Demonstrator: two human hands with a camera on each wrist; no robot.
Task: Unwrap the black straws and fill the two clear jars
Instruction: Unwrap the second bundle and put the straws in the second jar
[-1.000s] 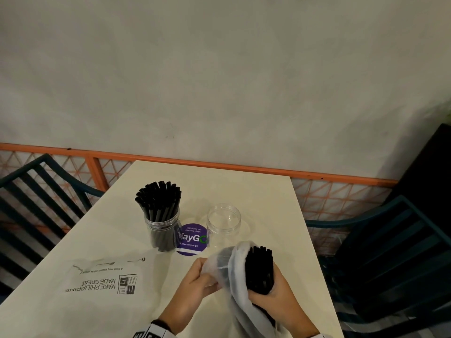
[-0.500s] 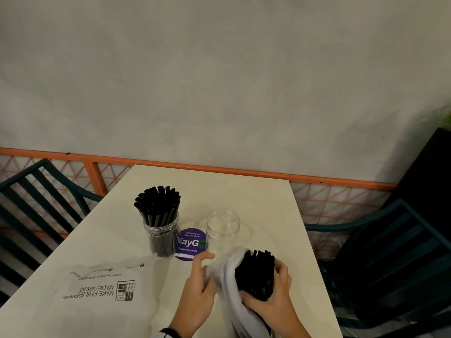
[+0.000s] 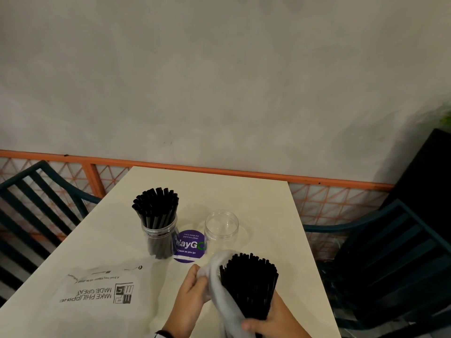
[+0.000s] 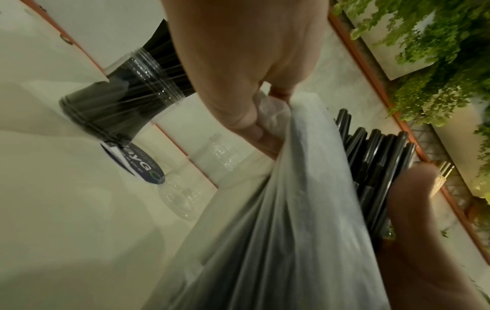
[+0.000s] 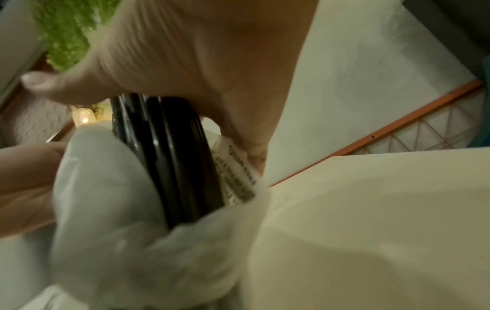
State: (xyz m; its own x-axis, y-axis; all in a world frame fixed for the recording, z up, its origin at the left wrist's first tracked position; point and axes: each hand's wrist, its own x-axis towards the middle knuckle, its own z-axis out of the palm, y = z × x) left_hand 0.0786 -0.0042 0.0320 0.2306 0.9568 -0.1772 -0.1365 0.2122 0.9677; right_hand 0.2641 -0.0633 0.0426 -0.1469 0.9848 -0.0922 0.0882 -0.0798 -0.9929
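Note:
A bundle of black straws [image 3: 250, 284] sticks up out of a white plastic wrapper [image 3: 219, 286] near the table's front edge. My right hand [image 3: 273, 320] grips the bundle low down, fingers curled round it. My left hand [image 3: 192, 286] pinches the wrapper's upper edge to the left of the straws. In the left wrist view the fingers [image 4: 254, 130] hold the plastic wrapper [image 4: 291, 209] beside the straws [image 4: 376, 159]. One clear jar [image 3: 159, 230] is packed with black straws. The other clear jar [image 3: 221, 228] stands empty just behind the bundle.
A round purple sticker [image 3: 189, 245] lies between the jars on the white table [image 3: 244, 191]. A flat printed plastic bag [image 3: 97, 291] lies at the front left. Dark slatted chairs [image 3: 390, 252] flank the table, and an orange railing [image 3: 219, 170] runs behind it.
The straw bundle has risen further out of the wrapper and fanned out at the top. My left hand has pulled the wrapper's edge down and to the left.

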